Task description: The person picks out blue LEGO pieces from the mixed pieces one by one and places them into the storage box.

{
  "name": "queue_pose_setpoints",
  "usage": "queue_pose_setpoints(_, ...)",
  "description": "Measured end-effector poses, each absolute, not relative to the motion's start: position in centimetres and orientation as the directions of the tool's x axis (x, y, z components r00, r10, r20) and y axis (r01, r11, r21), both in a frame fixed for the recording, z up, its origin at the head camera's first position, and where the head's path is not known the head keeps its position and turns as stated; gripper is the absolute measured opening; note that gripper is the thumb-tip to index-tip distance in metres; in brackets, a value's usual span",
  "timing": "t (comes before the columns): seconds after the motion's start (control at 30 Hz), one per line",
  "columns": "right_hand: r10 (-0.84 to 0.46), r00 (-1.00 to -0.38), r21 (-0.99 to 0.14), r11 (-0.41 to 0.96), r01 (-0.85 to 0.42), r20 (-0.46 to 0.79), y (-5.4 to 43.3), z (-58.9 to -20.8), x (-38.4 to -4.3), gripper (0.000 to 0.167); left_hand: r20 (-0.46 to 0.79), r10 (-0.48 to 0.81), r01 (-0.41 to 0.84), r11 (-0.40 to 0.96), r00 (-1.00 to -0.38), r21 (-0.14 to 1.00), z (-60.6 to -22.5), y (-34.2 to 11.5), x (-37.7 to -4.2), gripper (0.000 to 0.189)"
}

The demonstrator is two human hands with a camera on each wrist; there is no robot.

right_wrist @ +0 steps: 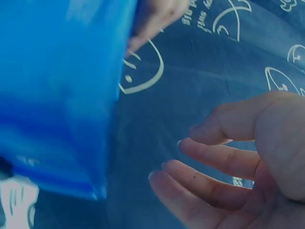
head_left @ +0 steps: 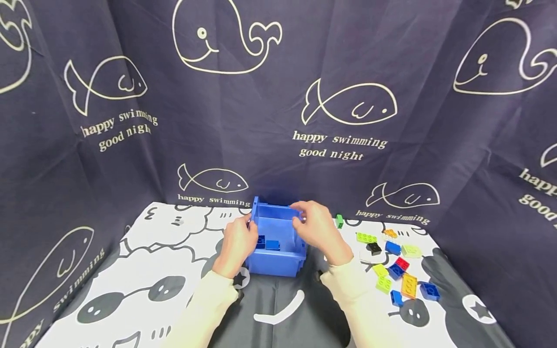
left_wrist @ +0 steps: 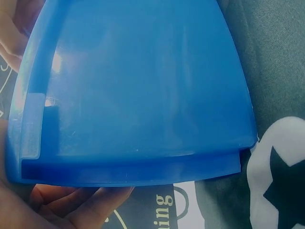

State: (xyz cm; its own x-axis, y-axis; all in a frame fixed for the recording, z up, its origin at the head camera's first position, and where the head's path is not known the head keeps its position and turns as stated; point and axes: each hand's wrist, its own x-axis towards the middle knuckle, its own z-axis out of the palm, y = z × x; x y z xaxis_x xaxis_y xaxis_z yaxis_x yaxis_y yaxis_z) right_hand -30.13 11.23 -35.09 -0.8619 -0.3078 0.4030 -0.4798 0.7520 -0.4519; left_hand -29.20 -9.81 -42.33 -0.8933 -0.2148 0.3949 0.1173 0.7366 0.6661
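Note:
A blue plastic bin (head_left: 275,265) stands on the patterned cloth in front of me. Inside it lie a blue brick (head_left: 272,245) and a darker blue brick (head_left: 260,241). My left hand (head_left: 237,244) grips the bin's left side at the rim. In the left wrist view its fingers (left_wrist: 97,202) show beyond the edge of the bin's wall (left_wrist: 143,95). By the bin's right rim is my right hand (head_left: 321,229), holding nothing. The right wrist view shows its fingers (right_wrist: 205,183) loosely bent, with a gap between them and the bin (right_wrist: 52,95).
Several loose bricks lie to the right, among them an orange brick (head_left: 409,285), a red brick (head_left: 402,264), a black brick (head_left: 373,248) and a blue brick (head_left: 430,291). A green brick (head_left: 339,221) stands behind my right hand. A dark printed curtain (head_left: 270,121) closes off the back.

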Motion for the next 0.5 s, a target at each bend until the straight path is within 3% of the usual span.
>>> queue_pose_setpoints(0.5, -0.187, -0.844, -0.394, 0.82, -0.416, 0.502, 17.7, -32.1, -30.4, 0.039, 0.387, -0.229, 0.106, 0.728, -0.893, 0.677, -42.2, -9.6, -29.0, 0.037)
